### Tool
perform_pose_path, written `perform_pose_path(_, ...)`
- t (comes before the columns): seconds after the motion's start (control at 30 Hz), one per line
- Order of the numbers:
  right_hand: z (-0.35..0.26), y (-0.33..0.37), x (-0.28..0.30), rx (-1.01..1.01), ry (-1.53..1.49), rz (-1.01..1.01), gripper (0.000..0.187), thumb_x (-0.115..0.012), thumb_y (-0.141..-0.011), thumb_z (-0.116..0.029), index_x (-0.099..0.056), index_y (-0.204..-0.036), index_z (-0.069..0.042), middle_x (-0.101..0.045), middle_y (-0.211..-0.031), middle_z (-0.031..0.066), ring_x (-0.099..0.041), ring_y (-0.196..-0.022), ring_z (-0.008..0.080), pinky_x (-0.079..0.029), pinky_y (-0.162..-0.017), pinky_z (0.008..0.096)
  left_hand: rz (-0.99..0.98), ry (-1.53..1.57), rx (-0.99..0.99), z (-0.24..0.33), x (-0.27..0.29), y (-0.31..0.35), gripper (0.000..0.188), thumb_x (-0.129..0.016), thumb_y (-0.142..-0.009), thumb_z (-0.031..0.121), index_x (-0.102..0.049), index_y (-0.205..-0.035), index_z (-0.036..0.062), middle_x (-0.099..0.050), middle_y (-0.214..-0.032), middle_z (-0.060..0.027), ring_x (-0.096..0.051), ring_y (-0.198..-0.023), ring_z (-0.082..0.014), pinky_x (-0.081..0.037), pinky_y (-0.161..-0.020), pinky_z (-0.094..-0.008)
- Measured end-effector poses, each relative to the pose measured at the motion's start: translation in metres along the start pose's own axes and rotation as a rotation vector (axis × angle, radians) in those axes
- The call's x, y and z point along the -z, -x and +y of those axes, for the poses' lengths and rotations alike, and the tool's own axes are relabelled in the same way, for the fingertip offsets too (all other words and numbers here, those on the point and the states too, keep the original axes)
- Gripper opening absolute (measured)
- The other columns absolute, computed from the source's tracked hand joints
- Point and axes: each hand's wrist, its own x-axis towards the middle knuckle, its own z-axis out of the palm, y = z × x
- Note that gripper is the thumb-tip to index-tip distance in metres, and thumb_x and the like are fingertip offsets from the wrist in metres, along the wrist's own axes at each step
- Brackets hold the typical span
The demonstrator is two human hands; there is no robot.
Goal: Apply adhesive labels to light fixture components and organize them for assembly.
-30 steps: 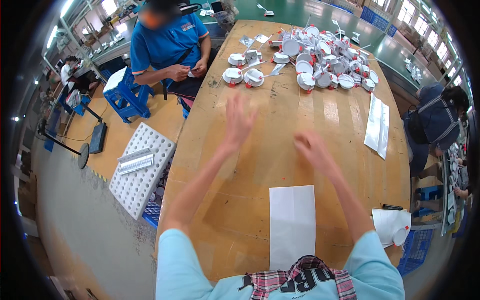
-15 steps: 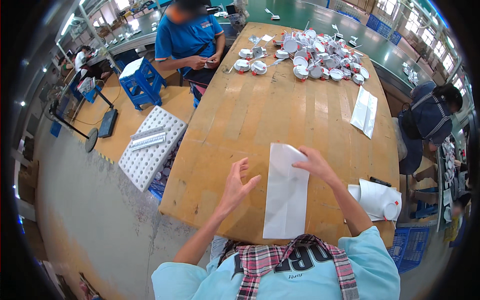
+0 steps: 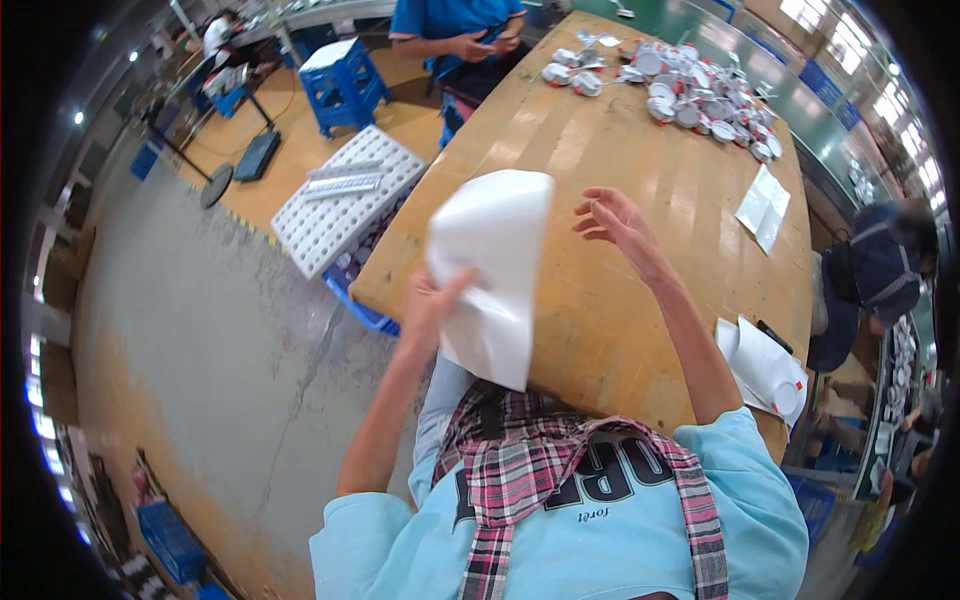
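Note:
My left hand (image 3: 428, 308) grips a white glossy sheet (image 3: 497, 235) by its left side, thumb across its face. The sheet is tilted and bowed, held up over the near left edge of the table. Whether it is a single sheet or a flat bag, I cannot tell. My right hand (image 3: 620, 225) is raised over the middle of the table, to the right of the sheet. It holds nothing, its fingers loosely bent and apart.
A heap of round white lamp-like parts (image 3: 690, 95) with red bits covers the table's far end. Another white sheet (image 3: 764, 208) lies at the right. Nearer are white sheets (image 3: 752, 360) and a black pen (image 3: 774, 336). A holed white foam board (image 3: 330, 225) stands left, near a seated person.
The sheet has been lifted off the table and swung left. My left hand, previously free, now grips it; my right hand has let go and moved farther from me.

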Motion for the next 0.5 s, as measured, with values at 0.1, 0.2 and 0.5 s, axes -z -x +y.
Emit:
perform_pose_path(0.1, 0.026, -0.006, -0.015, -0.009, 0.045, 0.132, 0.036, -0.056, -0.096, -0.027, -0.052, -0.118, 0.001, -0.062, -0.1, 0.0085, -0.062, -0.088, 0.0147, -0.05, -0.078, 0.0278, 0.341, 0.161, -0.08, 0.021, 0.068, 0.016, 0.024, -0.07, -0.083, 0.012, -0.064, -0.104, 0.0023, -0.069, -0.094, -0.0061, -0.066, -0.077, -0.0141, -0.053, -0.069, -0.027)
perform_pose_path(0.2, 0.043, -0.004, -0.05, -0.02, 0.162, 0.099, 0.035, -0.056, -0.095, -0.025, -0.053, -0.118, 0.001, -0.062, -0.099, 0.0079, -0.061, -0.089, 0.014, -0.05, -0.078, 0.027, 0.564, 0.265, -0.164, 0.023, 0.157, 0.035, 0.029, -0.067, -0.082, 0.012, -0.061, -0.108, 0.0017, -0.066, -0.1, -0.0066, -0.064, -0.088, -0.0166, -0.051, -0.079, -0.0299)
perform_pose_path(0.5, 0.069, -0.066, -0.143, 0.052, 0.503, 0.038, 0.024, -0.06, -0.092, -0.011, -0.058, -0.112, 0.0, -0.061, -0.1, 0.0068, -0.059, -0.089, 0.0123, -0.048, -0.076, 0.0256, 0.851, 0.232, -0.206, -0.103, 0.311, 0.011, 0.034, -0.061, -0.082, 0.006, -0.059, -0.115, 0.0007, -0.065, -0.106, -0.0069, -0.062, -0.094, -0.0166, -0.048, -0.083, -0.0304)
